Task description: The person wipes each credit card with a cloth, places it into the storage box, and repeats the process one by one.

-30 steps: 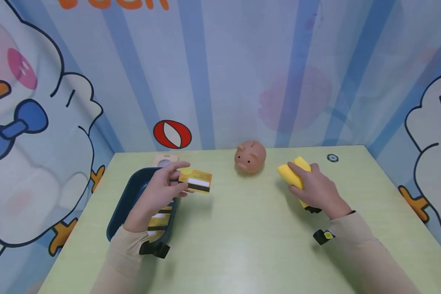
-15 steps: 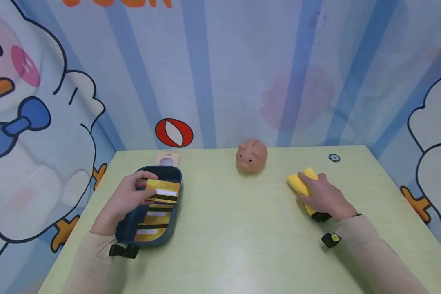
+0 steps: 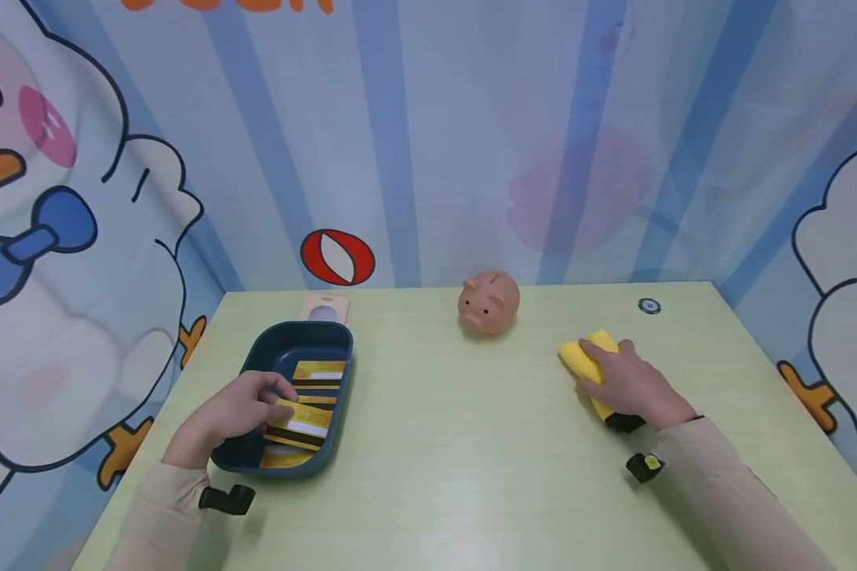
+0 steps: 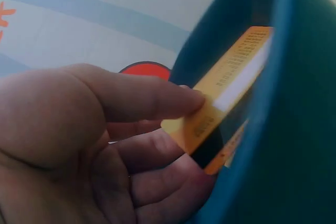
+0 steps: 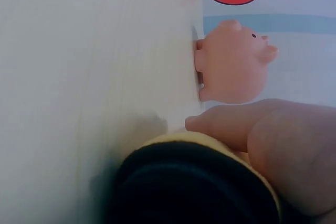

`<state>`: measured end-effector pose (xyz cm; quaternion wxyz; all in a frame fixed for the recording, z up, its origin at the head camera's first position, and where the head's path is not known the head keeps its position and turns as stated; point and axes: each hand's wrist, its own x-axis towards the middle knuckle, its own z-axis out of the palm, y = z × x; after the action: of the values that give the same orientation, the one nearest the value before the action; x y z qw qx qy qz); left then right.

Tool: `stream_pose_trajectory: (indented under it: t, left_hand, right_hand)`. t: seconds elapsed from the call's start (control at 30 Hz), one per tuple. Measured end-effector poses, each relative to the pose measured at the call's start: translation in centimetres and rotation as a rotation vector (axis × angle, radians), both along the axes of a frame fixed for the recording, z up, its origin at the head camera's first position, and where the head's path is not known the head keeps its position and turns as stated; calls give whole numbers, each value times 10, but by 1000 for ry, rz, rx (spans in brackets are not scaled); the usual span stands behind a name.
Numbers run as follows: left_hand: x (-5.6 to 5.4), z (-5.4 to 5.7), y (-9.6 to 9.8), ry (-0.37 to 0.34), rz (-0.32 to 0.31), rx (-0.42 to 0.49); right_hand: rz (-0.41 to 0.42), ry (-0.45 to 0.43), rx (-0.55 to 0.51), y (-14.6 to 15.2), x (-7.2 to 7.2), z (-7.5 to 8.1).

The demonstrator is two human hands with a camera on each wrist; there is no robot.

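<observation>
My left hand (image 3: pixel 246 408) is inside the dark blue tray (image 3: pixel 346 412), pinching a gold bank card (image 3: pixel 307 420) with a white strip and a black stripe. In the left wrist view the thumb presses on the face of the card (image 4: pixel 207 111), close beside the tray wall (image 4: pixel 278 119). Other gold cards (image 3: pixel 320 371) lie under and behind it in the tray. On the right, my right hand (image 3: pixel 632 385) grips a soft-looking yellow object (image 3: pixel 584 361) with a dark end, low over the table; its kind cannot be told. Its dark end (image 5: pixel 189 187) fills the lower right wrist view.
A pink piggy bank (image 3: pixel 489 303) stands at the table's back middle. Behind the tray lies a small beige packet (image 3: pixel 325 308). A round black-and-white disc (image 3: pixel 649 306) lies at the back right. A printed cloth wall (image 3: pixel 457 143) borders the table (image 3: pixel 443 444).
My left hand has brought the card from right of the tray back over it, then lower and nearer. My right hand has moved slightly right and down with the yellow object.
</observation>
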<state>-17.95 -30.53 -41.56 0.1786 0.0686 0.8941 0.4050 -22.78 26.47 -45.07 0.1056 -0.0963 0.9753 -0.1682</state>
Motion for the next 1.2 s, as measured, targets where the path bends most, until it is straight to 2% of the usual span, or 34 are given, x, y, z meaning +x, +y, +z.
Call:
stream_pose_trajectory:
  t: [0.17, 0.4, 0.63, 0.8, 1.2]
  left_hand:
    - [4, -6, 2, -32, -41, -36]
    - [8, 0, 10, 16, -91, -249]
    - [11, 6, 19, 15, -114, -381]
    - [12, 11, 22, 30, -144, -418]
    - [11, 17, 26, 12, -212, -460]
  right_hand:
    - [-13, -23, 11, -1, 2, 0]
    - [-46, -75, 26, -1, 6, 4]
    - [-55, -106, 35, -1, 8, 11]
    - [-47, -94, 31, 0, 9, 14]
    - [-37, -80, 17, 3, 10, 17]
